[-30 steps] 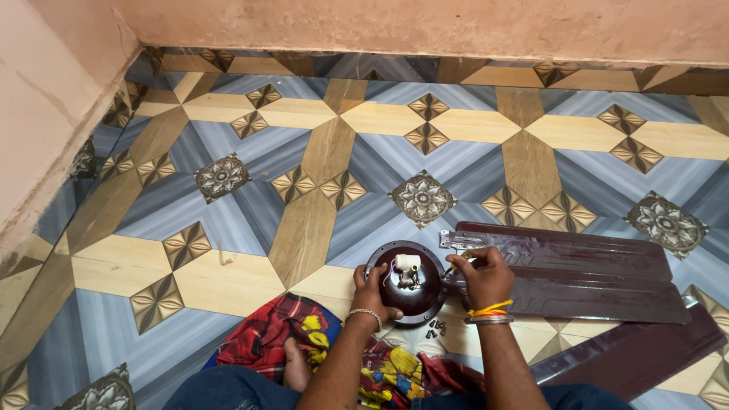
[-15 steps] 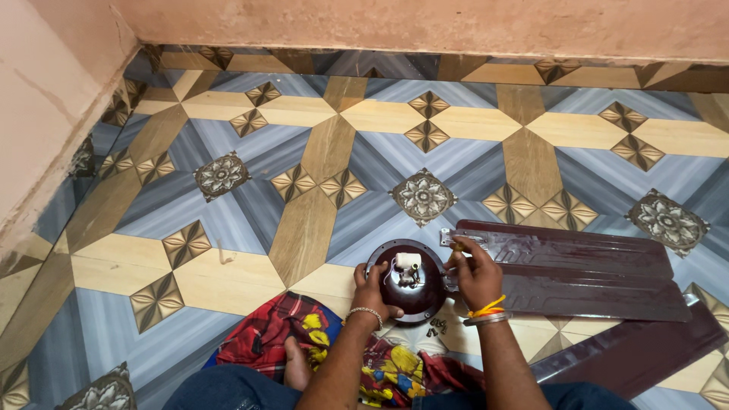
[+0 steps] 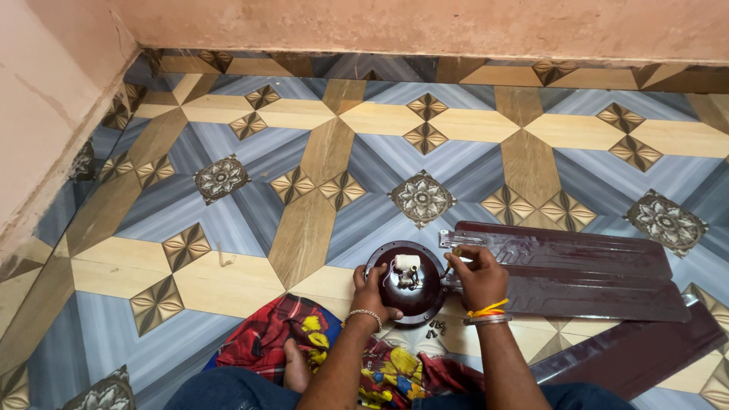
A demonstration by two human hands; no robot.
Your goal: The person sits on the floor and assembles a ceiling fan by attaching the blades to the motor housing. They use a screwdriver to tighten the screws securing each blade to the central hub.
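A round, dark maroon fan motor housing (image 3: 410, 285) lies flat on the patterned tile floor, its open face up, showing a white part and metal fittings at the centre. Long maroon fan blades (image 3: 577, 262) lie flat just to its right, stacked and overlapping.

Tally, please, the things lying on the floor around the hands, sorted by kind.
Round fan motor housing, dark maroon, left hand on its rim: 1
Fan blades, dark maroon, beside the right hand: 3
Patterned cloth, red and yellow: 1
Cluster of small screws, too small to count singly: 1
Total: 6
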